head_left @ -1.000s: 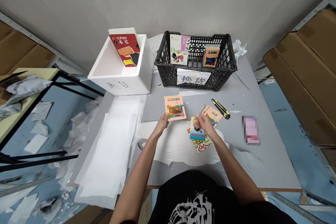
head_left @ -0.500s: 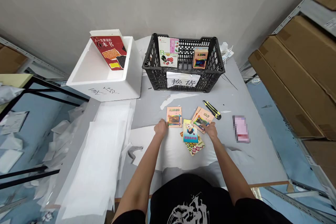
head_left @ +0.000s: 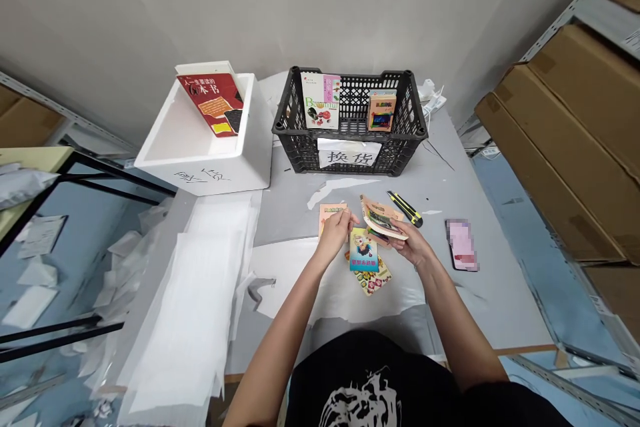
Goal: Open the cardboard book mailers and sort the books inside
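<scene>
My right hand [head_left: 413, 245] grips a small peach-covered booklet [head_left: 383, 219], which is lifted and tilted with its page edges showing. Beneath it lies another peach booklet, mostly hidden. My left hand [head_left: 334, 237] hovers over a peach booklet [head_left: 331, 209] flat on the table and covers its lower part. Its fingers are loosely bent, with nothing visible in them. Between my hands lies a yellow and blue booklet [head_left: 364, 250], overlapping a booklet with a fruit-like pattern [head_left: 373, 281]. A yellow and black utility knife [head_left: 405, 208] rests just beyond my right hand.
A black plastic crate [head_left: 350, 135] at the back holds several booklets. To its left stands a white foam box [head_left: 255, 140] with a red book [head_left: 213, 103]. White sheets [head_left: 175, 313] cover the table's left side; a phone [head_left: 462, 245] lies right. Cardboard boxes [head_left: 560, 147] flank the table.
My right hand has raised and tilted a peach booklet off the small stack. My left hand has moved right and up from the left booklet's edge to above it.
</scene>
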{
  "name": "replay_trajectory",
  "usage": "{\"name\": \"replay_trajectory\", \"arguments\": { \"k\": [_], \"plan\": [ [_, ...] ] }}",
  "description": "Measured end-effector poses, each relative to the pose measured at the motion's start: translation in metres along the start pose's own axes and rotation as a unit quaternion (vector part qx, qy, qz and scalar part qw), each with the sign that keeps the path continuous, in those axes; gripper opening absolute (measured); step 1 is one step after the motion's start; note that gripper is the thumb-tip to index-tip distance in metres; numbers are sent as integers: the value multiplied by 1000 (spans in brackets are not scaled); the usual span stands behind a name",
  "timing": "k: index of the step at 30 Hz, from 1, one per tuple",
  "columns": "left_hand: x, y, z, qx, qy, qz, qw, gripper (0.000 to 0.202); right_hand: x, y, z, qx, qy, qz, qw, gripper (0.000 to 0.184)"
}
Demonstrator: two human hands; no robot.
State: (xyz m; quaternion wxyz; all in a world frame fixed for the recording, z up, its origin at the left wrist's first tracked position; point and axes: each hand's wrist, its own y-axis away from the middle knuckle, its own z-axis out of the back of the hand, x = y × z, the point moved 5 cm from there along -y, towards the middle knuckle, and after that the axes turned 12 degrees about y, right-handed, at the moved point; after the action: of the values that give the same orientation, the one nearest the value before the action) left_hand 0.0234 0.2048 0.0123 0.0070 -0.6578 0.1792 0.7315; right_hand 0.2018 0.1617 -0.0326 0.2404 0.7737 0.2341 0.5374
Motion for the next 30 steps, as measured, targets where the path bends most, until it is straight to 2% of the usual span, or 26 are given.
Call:
{"name": "replay_trajectory", "arguments": {
  "k": [5,9,11,14,16,18,21,23,25,28,30],
  "plan": [
    [-26,12,0,3,-16,-8,1000,51,7,13,-13,-14,10,13,1000,24],
    [-43,23,0,8,-71,-36,997,44,7,14,-13,-33,36,39,998,29],
    [-43,28,2,15,-100,-52,994,40,9,14,-13,-51,58,65,995,31],
    [-31,35,4,64,-100,-61,991,34,18,19,-12,-85,117,142,979,37],
    [-20,38,9,84,-80,-58,992,29,26,25,-15,-98,170,207,959,43],
    [-12,38,17,66,-28,-44,996,31,30,33,-19,-101,246,259,928,43],
    [-13,35,26,14,76,-50,996,39,25,41,-27,-102,414,303,852,29],
    [-21,36,29,-27,101,-81,991,40,18,44,-34,-101,503,318,797,28],
    [-27,39,28,-67,101,-108,987,38,13,46,-41,-102,544,339,761,28],
    [-28,47,25,-98,112,-130,980,38,11,48,-50,-102,554,380,734,29],
    [-25,51,24,-100,114,-142,978,38,13,49,-54,-88,543,399,734,30]
  ]
}}
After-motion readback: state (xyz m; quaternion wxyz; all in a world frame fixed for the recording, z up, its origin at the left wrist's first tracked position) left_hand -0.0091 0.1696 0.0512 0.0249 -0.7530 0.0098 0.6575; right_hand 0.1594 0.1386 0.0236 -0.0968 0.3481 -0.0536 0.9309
